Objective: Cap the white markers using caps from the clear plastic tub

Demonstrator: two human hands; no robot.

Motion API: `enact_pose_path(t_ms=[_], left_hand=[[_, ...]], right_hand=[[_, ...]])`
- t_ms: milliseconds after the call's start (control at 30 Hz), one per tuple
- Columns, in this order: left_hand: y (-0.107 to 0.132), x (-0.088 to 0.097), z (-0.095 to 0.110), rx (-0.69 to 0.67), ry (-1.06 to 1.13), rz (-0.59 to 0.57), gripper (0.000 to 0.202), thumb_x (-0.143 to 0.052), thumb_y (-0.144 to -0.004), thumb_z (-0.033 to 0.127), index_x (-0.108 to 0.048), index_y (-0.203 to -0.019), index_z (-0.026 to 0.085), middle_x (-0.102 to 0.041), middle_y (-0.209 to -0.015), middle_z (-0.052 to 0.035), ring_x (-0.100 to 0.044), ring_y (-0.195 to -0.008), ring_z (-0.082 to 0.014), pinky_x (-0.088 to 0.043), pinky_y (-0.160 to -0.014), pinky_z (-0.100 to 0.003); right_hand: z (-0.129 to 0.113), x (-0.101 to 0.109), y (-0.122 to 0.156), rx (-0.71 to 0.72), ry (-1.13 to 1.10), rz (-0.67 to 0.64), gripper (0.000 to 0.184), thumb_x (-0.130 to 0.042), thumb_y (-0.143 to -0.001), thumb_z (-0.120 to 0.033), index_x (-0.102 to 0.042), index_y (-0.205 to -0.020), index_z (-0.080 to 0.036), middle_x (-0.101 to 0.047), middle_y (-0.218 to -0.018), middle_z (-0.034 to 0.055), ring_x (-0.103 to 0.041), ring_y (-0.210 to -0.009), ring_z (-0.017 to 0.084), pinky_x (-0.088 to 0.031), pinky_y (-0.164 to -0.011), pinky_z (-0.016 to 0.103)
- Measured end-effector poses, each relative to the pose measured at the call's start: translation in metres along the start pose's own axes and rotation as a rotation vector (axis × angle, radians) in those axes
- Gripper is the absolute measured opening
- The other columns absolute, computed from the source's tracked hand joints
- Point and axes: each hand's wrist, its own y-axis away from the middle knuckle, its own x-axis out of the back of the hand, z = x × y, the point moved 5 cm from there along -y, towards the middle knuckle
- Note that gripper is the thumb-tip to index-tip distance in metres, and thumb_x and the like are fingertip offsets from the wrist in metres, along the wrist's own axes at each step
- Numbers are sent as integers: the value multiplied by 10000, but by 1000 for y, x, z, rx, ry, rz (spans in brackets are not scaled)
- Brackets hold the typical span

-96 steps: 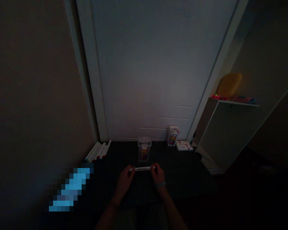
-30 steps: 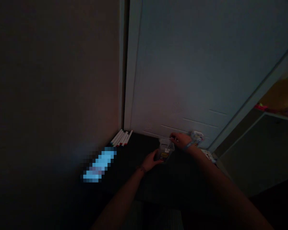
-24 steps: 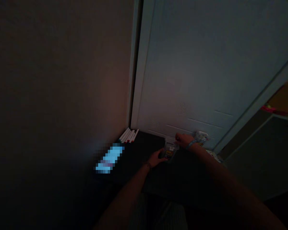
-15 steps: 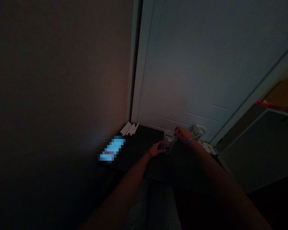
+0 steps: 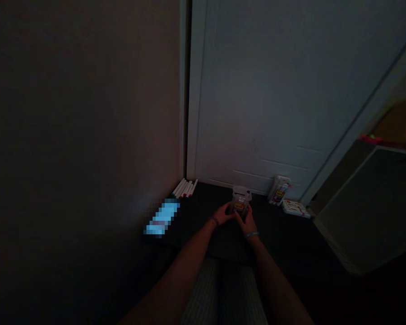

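Note:
The room is very dim. A small clear plastic tub (image 5: 241,201) with a coloured label stands on the dark floor mat (image 5: 206,212) before a white door. My left hand (image 5: 222,213) is curled against the tub's left side. On the tub's right front, my right hand (image 5: 246,221), with a light wristband, is also wrapped around it. Both hands grip the tub. What is inside it cannot be made out.
A row of white markers (image 5: 186,188) lies by the wall at the left. A second clear tub (image 5: 279,190) and a flat marker pack (image 5: 294,208) sit near the door at the right. A glowing blurred patch (image 5: 162,217) lies left. A white cabinet (image 5: 365,203) stands right.
Earlier both hands held a white marker between them. My right hand then reached to the tub's top and has now come down to its front side; the left hand stays on the tub.

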Motion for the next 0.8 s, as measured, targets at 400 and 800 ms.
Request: enact_pose_path(t_ms=[400, 800], left_hand=[[3, -1, 7, -99, -279, -252, 882, -603, -646, 126, -136, -1394, 146, -404, -1360, -111, -401, -1224, -230, -320, -1014, -370], [7, 124, 1, 217, -974, -7, 513, -471, -769, 161, -396, -1277, 180, -375, -1367, -91, -257, -1276, -276, -173, -1048, -462]], right_hand=[[9, -6, 1, 64, 333, -82, 699, -515, -771, -463, -249, -1343, -161, -520, -1205, 134, -532, -1051, 265, -423, -869, 382], [20, -9, 2, 26, 408, -146, 623, -517, -776, -476, -345, -1296, -178, -566, -1088, 114, -547, -983, 243, -427, -829, 335]])
